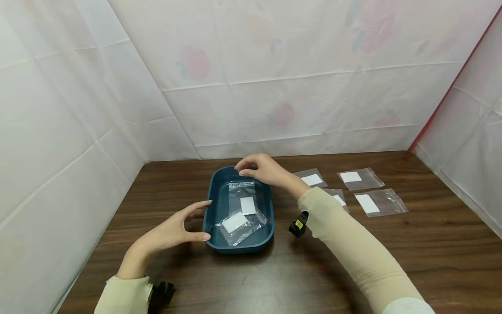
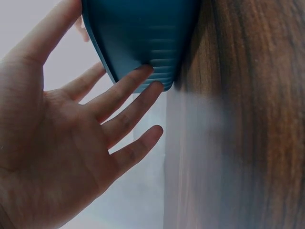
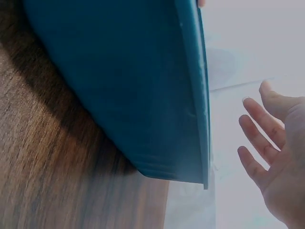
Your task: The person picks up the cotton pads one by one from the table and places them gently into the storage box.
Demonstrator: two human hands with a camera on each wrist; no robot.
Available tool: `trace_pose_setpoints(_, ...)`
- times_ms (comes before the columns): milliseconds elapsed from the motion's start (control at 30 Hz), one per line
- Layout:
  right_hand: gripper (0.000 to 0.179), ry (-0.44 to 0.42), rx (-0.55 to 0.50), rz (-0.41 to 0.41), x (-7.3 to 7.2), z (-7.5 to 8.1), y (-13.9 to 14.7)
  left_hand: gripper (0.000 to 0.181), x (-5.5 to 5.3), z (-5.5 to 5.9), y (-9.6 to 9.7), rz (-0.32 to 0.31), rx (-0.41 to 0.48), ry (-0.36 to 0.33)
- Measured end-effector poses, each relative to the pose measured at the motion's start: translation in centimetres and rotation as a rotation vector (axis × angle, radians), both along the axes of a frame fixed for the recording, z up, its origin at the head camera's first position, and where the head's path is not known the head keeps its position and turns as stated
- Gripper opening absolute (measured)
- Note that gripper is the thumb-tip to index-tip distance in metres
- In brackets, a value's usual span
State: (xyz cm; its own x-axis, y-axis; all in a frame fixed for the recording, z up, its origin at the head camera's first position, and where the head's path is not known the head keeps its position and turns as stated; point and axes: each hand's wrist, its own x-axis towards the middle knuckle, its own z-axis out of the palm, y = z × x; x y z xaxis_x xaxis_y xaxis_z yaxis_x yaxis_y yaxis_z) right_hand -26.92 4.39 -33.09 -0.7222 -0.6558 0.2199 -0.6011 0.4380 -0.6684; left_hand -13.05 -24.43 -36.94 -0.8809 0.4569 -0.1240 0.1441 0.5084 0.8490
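Observation:
A dark blue plastic tray (image 1: pixel 240 249) sits on the table. Inside it lie two clear zip bags with white labels: an upper bag (image 1: pixel 247 205) and a lower bag (image 1: pixel 234 222) that overlaps it. My left hand (image 1: pixel 172 229) is at the tray's left side, fingers spread and touching its wall, thumb near the front corner; the left wrist view shows the palm and fingers (image 2: pixel 119 117) against the ribbed outside. Over the tray's far right end hovers my right hand (image 1: pixel 264 169), fingers loosely bent; the right wrist view shows nothing between its fingers (image 3: pixel 259 138).
Several more labelled clear bags lie to the right on the wooden table (image 1: pixel 423 253): a far bag (image 1: pixel 362 178), a nearer bag (image 1: pixel 382 202), and two partly behind the right arm, including one bag (image 1: pixel 312 179). White patterned sheets (image 1: pixel 251 104) surround the table.

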Motion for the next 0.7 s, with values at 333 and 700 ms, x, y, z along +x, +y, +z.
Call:
trace_pose_setpoints(333,0.024,-0.019,-0.087,-0.008,1.4,0.9,1.6,0.084,0.1,-0.1,0.0,0.001,-0.008,0.001)
trace_pose_setpoints(700,0.023,-0.028,-0.113,-0.029,2.7,1.8,4.1,0.085,0.1,0.0,0.0,0.000,-0.015,0.008)
